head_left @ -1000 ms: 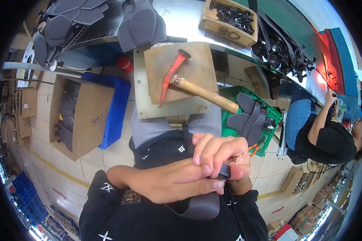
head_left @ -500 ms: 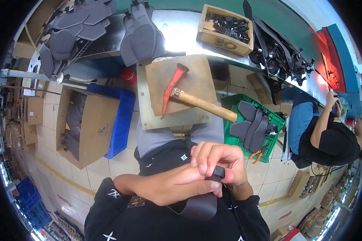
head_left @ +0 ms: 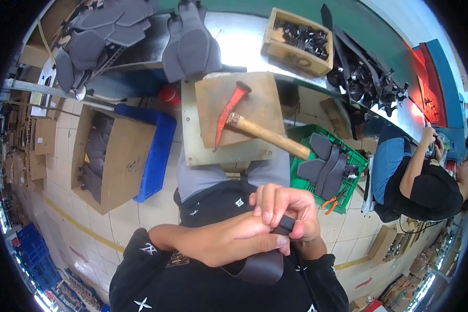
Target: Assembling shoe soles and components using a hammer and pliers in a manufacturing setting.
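Note:
Close to my body, my left hand (head_left: 226, 240) and my right hand (head_left: 291, 204) meet around a small black block-shaped piece (head_left: 284, 225). The fingertips and thumb of my right hand pinch it. My left hand is closed, its thumb lying along the piece's lower side. Below them a dark brown, leather-like strap (head_left: 265, 268) curves down against my shirt; its join to the black piece is hidden by my fingers. Beyond my knees a hammer (head_left: 269, 136) with a red head and wooden handle lies untouched on a brown board (head_left: 208, 127).
A pale block stand (head_left: 191, 151) supports the board. Left are a cardboard box (head_left: 127, 161) and blue crate (head_left: 164, 140); right, a green crate (head_left: 301, 136) with grey pads and orange-handled pliers (head_left: 332, 202). A wooden box (head_left: 296, 63) of black parts sits on the bench. A co-worker (head_left: 431, 184) sits at far right.
The black piece has turned slightly between my fingers, and my hands have shifted a little to the right. The surroundings moved slightly in the picture as my head turned.

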The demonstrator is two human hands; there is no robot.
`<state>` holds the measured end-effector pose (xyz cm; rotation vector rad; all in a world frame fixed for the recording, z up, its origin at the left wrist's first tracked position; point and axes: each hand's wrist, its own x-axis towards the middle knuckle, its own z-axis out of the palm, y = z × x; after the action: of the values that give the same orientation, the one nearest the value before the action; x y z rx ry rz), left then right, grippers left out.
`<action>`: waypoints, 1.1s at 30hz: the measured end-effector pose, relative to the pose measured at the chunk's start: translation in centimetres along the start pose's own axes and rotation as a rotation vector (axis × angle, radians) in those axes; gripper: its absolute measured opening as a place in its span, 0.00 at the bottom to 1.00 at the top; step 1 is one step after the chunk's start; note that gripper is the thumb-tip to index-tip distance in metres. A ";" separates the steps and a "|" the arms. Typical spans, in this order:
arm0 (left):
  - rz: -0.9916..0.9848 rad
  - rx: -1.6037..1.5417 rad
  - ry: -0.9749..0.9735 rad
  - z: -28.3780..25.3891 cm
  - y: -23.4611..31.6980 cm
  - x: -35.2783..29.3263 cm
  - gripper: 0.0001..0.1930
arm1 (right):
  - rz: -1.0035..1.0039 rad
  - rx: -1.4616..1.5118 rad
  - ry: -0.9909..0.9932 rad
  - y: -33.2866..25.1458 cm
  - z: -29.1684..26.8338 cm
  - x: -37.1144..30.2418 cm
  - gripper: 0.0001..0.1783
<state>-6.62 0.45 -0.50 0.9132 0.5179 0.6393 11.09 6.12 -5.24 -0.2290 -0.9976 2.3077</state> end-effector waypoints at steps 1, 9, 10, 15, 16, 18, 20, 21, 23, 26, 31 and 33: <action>0.009 0.024 -0.017 -0.1 0.0 0.2 0.19 | -0.001 0.024 -0.018 0.2 -0.3 0.0 0.24; -0.026 0.080 0.118 -4.4 -0.4 -0.7 0.16 | -0.481 -0.579 0.280 -4.8 -5.0 2.2 0.21; -0.037 0.052 0.250 -4.6 -0.5 -0.8 0.20 | -0.445 -0.857 0.325 -6.2 -5.8 2.7 0.22; 0.340 0.376 0.809 -13.2 4.9 0.7 0.19 | -0.259 -2.058 1.066 -10.8 -16.3 5.4 0.37; 0.363 0.400 0.818 -16.0 6.4 1.4 0.20 | -0.063 -2.056 1.053 -11.3 -19.0 5.5 0.38; 0.255 0.895 1.169 -23.0 6.3 1.3 0.24 | -0.236 -1.925 0.888 -11.0 -23.6 5.9 0.28; 0.279 1.474 1.512 -24.6 6.4 2.1 0.27 | -0.500 -1.734 0.867 -11.8 -25.0 5.6 0.18; 0.390 1.557 1.556 -23.9 6.5 2.9 0.30 | -0.645 -1.597 0.919 -12.4 -24.5 5.0 0.13; 0.436 1.604 1.473 -21.7 7.0 2.9 0.27 | -0.704 -1.417 1.021 -14.8 -20.4 4.7 0.09; 0.632 1.717 1.158 -13.2 10.5 6.3 0.36 | -0.687 -1.682 0.752 -20.3 -9.5 4.9 0.08; 0.827 1.163 0.535 -6.4 10.8 10.2 0.43 | -0.597 -1.462 -0.050 -20.3 1.9 6.1 0.12; 0.744 1.088 0.386 -5.8 10.2 6.7 0.42 | -0.754 -0.936 -0.028 -17.4 1.4 5.7 0.17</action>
<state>-8.57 12.94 4.16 2.0792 0.9084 1.2574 14.06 17.90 8.49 -0.1445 -1.7500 1.0705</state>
